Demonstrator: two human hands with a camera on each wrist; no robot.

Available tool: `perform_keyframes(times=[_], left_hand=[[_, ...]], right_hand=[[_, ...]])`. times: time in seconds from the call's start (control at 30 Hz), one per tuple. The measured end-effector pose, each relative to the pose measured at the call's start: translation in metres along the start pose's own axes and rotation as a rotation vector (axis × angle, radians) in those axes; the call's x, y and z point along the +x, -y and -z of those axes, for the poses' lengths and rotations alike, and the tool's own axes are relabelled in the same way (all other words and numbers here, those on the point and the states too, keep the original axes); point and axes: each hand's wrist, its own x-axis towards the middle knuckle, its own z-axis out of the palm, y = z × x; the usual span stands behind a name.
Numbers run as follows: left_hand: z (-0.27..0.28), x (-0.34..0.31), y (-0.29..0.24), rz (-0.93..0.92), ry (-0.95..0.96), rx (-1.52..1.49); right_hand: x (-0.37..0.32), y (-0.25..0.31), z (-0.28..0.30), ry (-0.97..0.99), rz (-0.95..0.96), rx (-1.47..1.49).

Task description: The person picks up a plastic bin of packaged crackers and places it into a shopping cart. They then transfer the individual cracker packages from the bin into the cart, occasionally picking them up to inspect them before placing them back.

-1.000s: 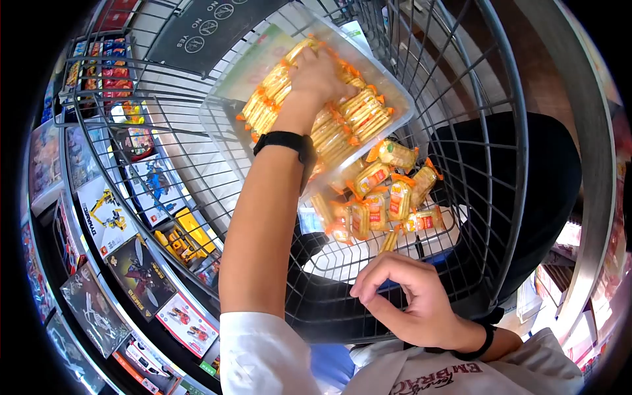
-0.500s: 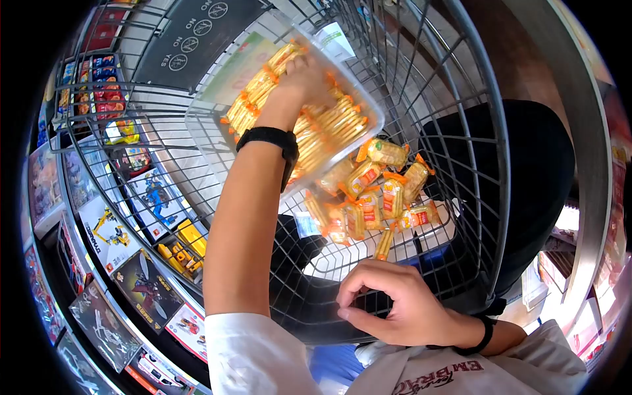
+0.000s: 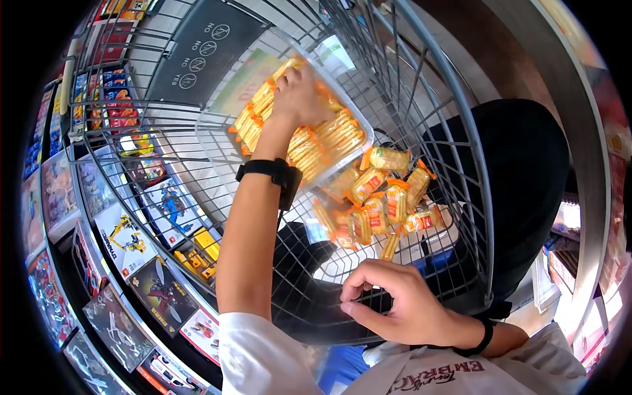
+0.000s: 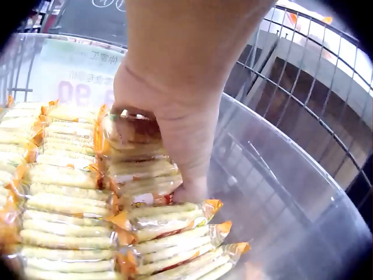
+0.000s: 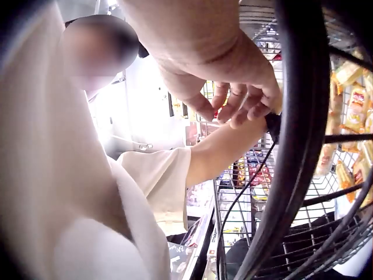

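Inside a clear plastic bin (image 3: 363, 139), rows of yellow wrapped snack packets (image 3: 250, 129) with orange ends lie packed side by side. The left hand (image 3: 297, 99) reaches down into the bin from above. In the left wrist view the left hand (image 4: 169, 128) has its thumb against one side of the packets (image 4: 70, 186); its fingertips are hidden. Over the near edge of the cart, the right hand (image 3: 408, 304) hangs loosely curled and holds nothing. The right wrist view shows the right hand's fingers bent, with nothing between them (image 5: 233, 87).
The bin stands in a wire shopping cart (image 3: 484, 197). Several loose snack packets (image 3: 396, 201) lie in the cart beside the bin, towards the person. Shelves with boxed toys (image 3: 164, 293) run along the left. A metal-edged counter (image 3: 596, 164) stands at the right.
The head view has shifted, so the bin and cart appear further left than one second ago. The left hand stays among the packets, and the right hand keeps its loose curl.
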Motion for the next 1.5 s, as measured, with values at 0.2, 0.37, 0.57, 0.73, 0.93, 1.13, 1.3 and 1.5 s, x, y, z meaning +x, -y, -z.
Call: perform_keyframes(times=[0.2, 0.37, 0.57, 0.73, 0.93, 1.13, 1.3, 1.5], left_hand=[[-0.011, -0.012, 0.015, -0.11, -0.208, -0.18], [-0.024, -0.005, -0.001, -0.027, -0.155, -0.025], [-0.013, -0.004, -0.006, 0.008, -0.116, -0.06], [-0.007, -0.014, -0.006, -0.002, -0.24, -0.132], [0.005, -0.03, 0.038, -0.078, -0.558, -0.567], [0.026, -0.106, 0.058, -0.067, -0.441, -2.049], [0.029, -0.213, 0.033, -0.249, -0.466, -2.536], [-0.028, -0.297, -0.03, -0.352, -0.503, -2.787]], right_hand=[[-0.001, -0.001, -0.001, -0.019, 0.014, 0.038], [0.0, 0.0, 0.0, -0.016, -0.017, -0.002], [-0.001, -0.001, 0.001, -0.009, -0.025, -0.009], [-0.001, 0.0, 0.001, -0.042, 0.052, -0.069], [-0.004, -0.001, 0.0, -0.077, 0.067, -0.099], [-0.009, -0.008, -0.003, -0.214, 0.081, -0.006], [-0.009, -0.007, -0.005, -0.267, 0.266, 0.086], [-0.012, -0.013, -0.017, -0.006, 0.191, 0.156]])
